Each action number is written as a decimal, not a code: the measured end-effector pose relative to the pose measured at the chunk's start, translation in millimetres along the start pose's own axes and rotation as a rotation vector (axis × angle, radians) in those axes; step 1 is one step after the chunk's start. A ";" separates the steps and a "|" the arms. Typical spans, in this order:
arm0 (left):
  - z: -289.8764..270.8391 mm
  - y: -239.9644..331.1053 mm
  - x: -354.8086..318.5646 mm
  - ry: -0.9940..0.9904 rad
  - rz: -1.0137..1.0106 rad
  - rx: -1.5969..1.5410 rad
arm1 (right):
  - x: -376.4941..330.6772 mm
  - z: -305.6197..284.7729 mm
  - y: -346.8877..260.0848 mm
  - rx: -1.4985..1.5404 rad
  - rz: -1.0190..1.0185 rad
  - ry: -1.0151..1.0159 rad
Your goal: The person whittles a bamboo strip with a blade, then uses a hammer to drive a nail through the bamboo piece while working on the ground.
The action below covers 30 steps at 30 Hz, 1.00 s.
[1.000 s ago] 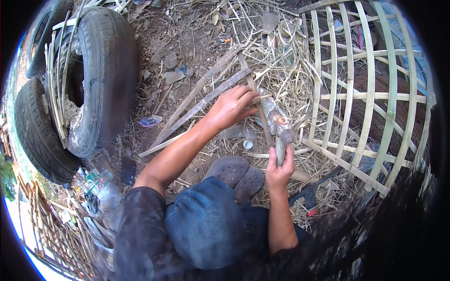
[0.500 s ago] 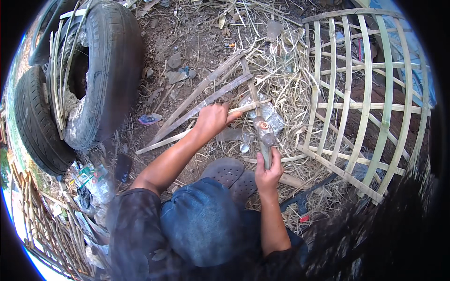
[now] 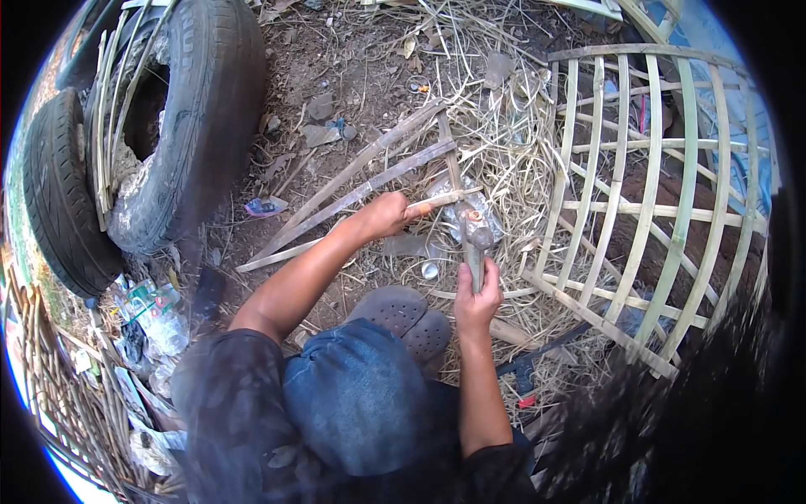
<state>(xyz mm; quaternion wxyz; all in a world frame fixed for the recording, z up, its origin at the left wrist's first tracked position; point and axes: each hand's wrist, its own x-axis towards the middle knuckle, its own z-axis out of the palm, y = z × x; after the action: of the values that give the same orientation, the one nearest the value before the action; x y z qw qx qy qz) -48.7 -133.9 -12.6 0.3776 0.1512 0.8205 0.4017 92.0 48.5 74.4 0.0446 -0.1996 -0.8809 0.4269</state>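
Single head-worn fisheye view, steeply downward, close above lap and littered ground (image 3: 336,76)

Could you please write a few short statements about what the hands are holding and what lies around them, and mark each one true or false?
1. The left hand grips a bamboo stick. True.
2. The right hand is empty. False: it holds a hammer by the handle, head up.
3. A woven bamboo basket frame lies to the person's right. True.
4. The tyres lie to the person's right. False: they are on the left.
5. The sandals are bright red. False: they are grey-brown.
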 end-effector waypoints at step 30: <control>-14.1 1.8 9.1 -0.044 0.001 0.014 | 7.2 23.4 51.0 0.108 0.164 0.122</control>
<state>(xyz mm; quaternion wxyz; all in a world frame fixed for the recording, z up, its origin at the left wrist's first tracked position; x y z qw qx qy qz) -65.3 -135.4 -10.2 0.3942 0.1631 0.8146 0.3930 95.5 62.5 19.7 0.0739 -0.2937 -0.8331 0.4629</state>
